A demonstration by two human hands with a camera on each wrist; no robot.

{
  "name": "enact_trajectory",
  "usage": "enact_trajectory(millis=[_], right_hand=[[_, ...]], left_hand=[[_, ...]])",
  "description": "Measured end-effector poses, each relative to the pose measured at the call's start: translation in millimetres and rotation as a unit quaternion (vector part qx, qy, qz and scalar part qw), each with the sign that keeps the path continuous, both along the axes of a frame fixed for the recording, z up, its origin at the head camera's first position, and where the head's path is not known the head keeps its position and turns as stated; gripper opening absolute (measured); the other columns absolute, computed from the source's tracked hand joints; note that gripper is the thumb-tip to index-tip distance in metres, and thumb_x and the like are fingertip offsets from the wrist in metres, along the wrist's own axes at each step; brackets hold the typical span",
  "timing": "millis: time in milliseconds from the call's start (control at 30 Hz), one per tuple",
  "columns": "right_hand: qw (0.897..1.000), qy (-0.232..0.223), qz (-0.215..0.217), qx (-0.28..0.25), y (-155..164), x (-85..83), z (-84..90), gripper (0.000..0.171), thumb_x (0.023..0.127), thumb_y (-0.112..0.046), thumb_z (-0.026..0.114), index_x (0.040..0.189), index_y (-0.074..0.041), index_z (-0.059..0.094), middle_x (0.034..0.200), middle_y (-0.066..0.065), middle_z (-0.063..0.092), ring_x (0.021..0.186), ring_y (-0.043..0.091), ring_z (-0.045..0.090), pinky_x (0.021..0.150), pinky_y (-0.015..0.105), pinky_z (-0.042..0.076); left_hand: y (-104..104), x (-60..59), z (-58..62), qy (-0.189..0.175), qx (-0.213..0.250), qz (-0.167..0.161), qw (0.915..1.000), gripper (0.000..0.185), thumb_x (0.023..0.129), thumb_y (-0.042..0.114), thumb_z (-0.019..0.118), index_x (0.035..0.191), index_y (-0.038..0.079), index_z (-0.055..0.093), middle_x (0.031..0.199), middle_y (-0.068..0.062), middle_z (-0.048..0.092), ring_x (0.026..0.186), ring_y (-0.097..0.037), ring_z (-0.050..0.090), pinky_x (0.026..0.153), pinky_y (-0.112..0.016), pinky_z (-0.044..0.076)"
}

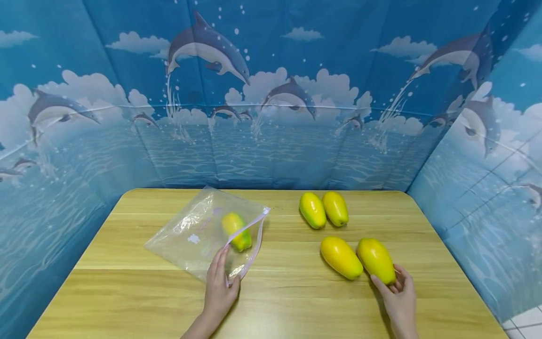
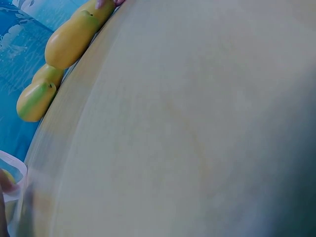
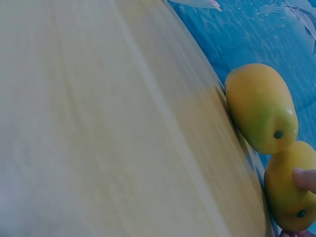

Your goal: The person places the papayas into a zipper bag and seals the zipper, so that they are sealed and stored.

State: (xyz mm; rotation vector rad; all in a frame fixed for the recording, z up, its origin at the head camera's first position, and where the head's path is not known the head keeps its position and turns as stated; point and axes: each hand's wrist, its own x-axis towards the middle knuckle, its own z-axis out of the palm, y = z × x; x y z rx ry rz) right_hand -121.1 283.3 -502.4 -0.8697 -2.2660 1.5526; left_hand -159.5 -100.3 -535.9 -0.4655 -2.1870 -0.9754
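A clear zip-top bag [image 1: 203, 230] lies flat at the bench's 9 o'clock side, its pink-edged mouth open toward 3 o'clock and lifted at the near corner by the left hand [image 1: 220, 287]. One yellow-green papaya [image 1: 237, 230] sits inside, just behind the opening. At 4 o'clock, the right hand [image 1: 400, 296] touches the near end of a yellow papaya with a green blush [image 1: 376, 260], which lies on its side, pressed against another yellow one [image 1: 340, 257] at its 9 o'clock.
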Motion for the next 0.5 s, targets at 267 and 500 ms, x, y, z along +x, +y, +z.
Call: enact_trajectory(millis=[267, 500], right_hand=[[1.0, 0.006, -0.027, -0.001, 1.7, -2.5, -4.1, 0.071, 0.083, -0.026, 0.065, 0.141, -0.006, 0.029, 0.133, 0.014, 0.035, 0.093, -0.004, 0.038, 0.068, -0.003, 0.035], [0.999, 0.009, -0.036, -0.014, 1.6, -3.0, 3.1, 0.073, 0.084, -0.03, 0.063, 0.142, -0.006, 0.027, 0.137, 0.021, 0.035, 0.092, -0.003, 0.039, 0.067, -0.005, 0.033]], left_hand=[[2.3, -2.1, 2.0, 0.029, -0.007, 0.005, 0.9996, 0.1, 0.044, -0.016, 0.077, 0.135, -0.005, 0.036, 0.133, -0.019, 0.042, 0.116, -0.032, 0.041, 0.109, -0.016, 0.018], [1.3, -0.5, 0.7, 0.004, -0.002, 0.005, 1.0, 0.098, 0.048, -0.014, 0.076, 0.136, -0.004, 0.034, 0.134, -0.018, 0.04, 0.122, -0.026, 0.037, 0.11, -0.017, 0.018]])
